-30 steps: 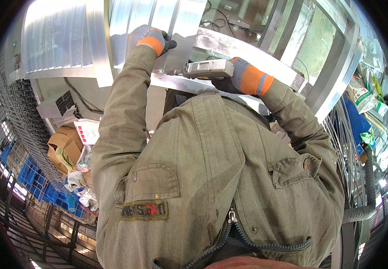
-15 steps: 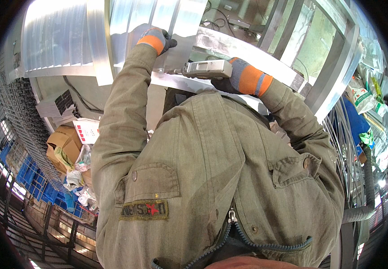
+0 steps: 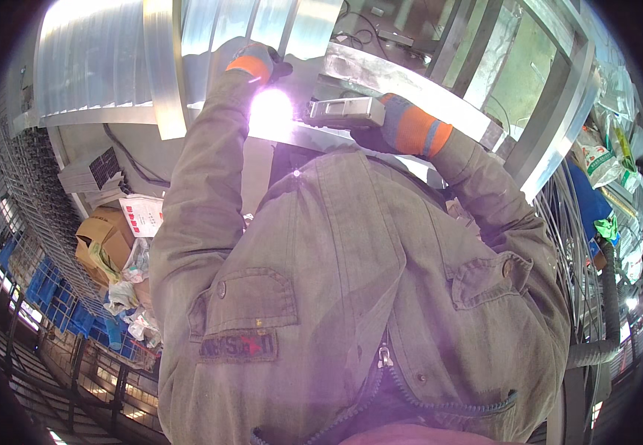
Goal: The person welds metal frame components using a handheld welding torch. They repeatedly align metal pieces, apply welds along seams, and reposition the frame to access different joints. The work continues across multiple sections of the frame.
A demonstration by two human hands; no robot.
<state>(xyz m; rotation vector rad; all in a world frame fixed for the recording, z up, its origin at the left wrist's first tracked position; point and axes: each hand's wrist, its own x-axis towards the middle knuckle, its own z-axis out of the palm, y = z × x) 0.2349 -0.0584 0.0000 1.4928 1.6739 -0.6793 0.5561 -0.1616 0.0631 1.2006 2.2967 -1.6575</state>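
My right hand (image 3: pixel 404 127), in a grey and orange glove with dark fingers, is wrapped round a boxy silver welding gun (image 3: pixel 347 113). The gun's front end points left, toward a glaring white-violet arc (image 3: pixel 271 113) at the front edge of the metalwork. That glare hides the tip and the spot beneath it. Just beyond the light, my left hand (image 3: pixel 256 61), gloved alike, rests on the shiny ribbed metal sheet (image 3: pixel 306 33). Its fingers look curled together; whether anything is pinched in them is hidden.
An upright metal strip (image 3: pixel 162 70) stands left of my left hand. Metal frame bars (image 3: pixel 477 52) cross the far right. Below left are stacked profile offcuts (image 3: pixel 95 174), a cardboard box (image 3: pixel 105 241) and a wire mesh rack (image 3: pixel 21 178). A dark hose (image 3: pixel 609 311) and thin rods run along my right.
A bright arc has lit up at the front of the welding gun, casting violet light over my jacket and sleeve. Both hands have stayed nearly in place.
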